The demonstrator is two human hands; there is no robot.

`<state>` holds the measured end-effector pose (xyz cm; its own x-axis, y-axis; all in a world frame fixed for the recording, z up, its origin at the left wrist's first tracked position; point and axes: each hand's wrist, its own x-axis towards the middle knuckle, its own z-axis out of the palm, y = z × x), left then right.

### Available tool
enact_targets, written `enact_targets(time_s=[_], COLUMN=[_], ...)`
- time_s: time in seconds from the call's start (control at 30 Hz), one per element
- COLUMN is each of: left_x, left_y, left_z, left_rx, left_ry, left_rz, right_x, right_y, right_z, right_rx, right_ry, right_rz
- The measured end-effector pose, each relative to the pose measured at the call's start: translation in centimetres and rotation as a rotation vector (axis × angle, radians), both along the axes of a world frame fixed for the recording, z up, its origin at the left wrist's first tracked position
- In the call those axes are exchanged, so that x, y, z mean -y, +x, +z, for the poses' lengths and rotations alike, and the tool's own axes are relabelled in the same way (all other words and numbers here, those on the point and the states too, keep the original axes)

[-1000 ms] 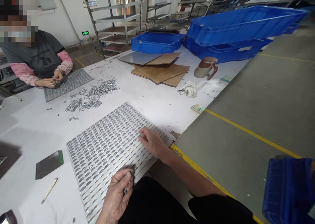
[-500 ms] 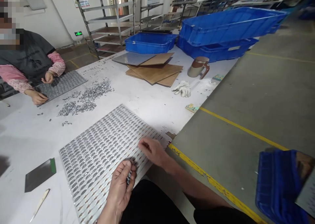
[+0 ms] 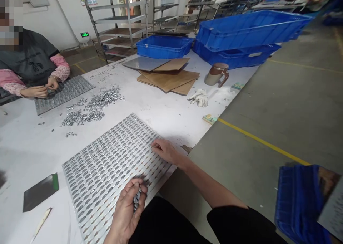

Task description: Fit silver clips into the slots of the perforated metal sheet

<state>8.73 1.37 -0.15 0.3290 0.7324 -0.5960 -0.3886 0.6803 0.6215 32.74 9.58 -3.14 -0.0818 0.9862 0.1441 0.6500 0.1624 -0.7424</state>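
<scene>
A metal tray (image 3: 107, 158) with rows of oval slots lies on the table before me. Dark grey leaf-shaped pieces fill most of its rows, while bare brownish slots show along the near and right side. Over the near part, my left hand (image 3: 128, 204) curls around several of the same small grey pieces (image 3: 136, 200), thumb on top. My right hand (image 3: 166, 151) rests at the tray's right side, its fingers pinched together at a row; whatever is between the fingertips is hidden. Loose grey pieces (image 3: 104, 98) lie piled beyond the tray.
Across the table a co-worker (image 3: 34, 65) handles a similar tray (image 3: 64, 93). Brown boards (image 3: 171, 79), a mug (image 3: 216, 74), a white glove (image 3: 198, 98) and blue crates (image 3: 241, 31) stand farther back. A dark plate (image 3: 40, 194) and a knife-like tool (image 3: 41, 222) lie left. Floor borders the table's right edge.
My right hand has moved up and slightly away along the tray's right side. My left hand has shifted slightly down and left, showing more of its pieces. The co-worker's hands have come together.
</scene>
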Motion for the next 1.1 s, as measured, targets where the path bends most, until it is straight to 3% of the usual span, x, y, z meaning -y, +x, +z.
enact_targets(time_s=[0.17,0.37,0.47,0.57,0.63,0.73,0.93,1.1], left_x=[0.1,-0.1,-0.2,-0.2,-0.3,-0.3,-0.7,-1.4], left_y=[0.0,-0.2,0.0,0.6,1.1,1.9,2.7,3.2], left_z=[0.2,0.1,0.5,1.0,1.1,0.8,-0.5,0.1], left_rx=[-0.078,-0.014,-0.035,-0.050,-0.054,-0.059,-0.120,-0.095], left_ry=[-0.029,-0.005,0.033,0.078,0.092,0.069,0.062,0.057], left_rz=[-0.029,-0.040,-0.058,-0.062,-0.070,-0.103,-0.090,-0.077], right_x=[-0.9,-0.9,1.7,5.5,7.7,9.4,9.0,7.8], right_y=[-0.6,-0.9,-1.4,-2.7,-3.9,-5.1,-4.9,-4.0], right_z=[-0.5,0.2,2.0,3.8,4.2,3.7,3.3,3.5], right_rx=[0.035,0.064,-0.019,-0.182,-0.266,-0.373,-0.474,-0.522], right_ry=[-0.012,-0.017,0.012,0.025,0.040,0.084,0.056,-0.033], right_rz=[0.030,-0.079,-0.078,0.096,0.182,0.158,0.113,0.100])
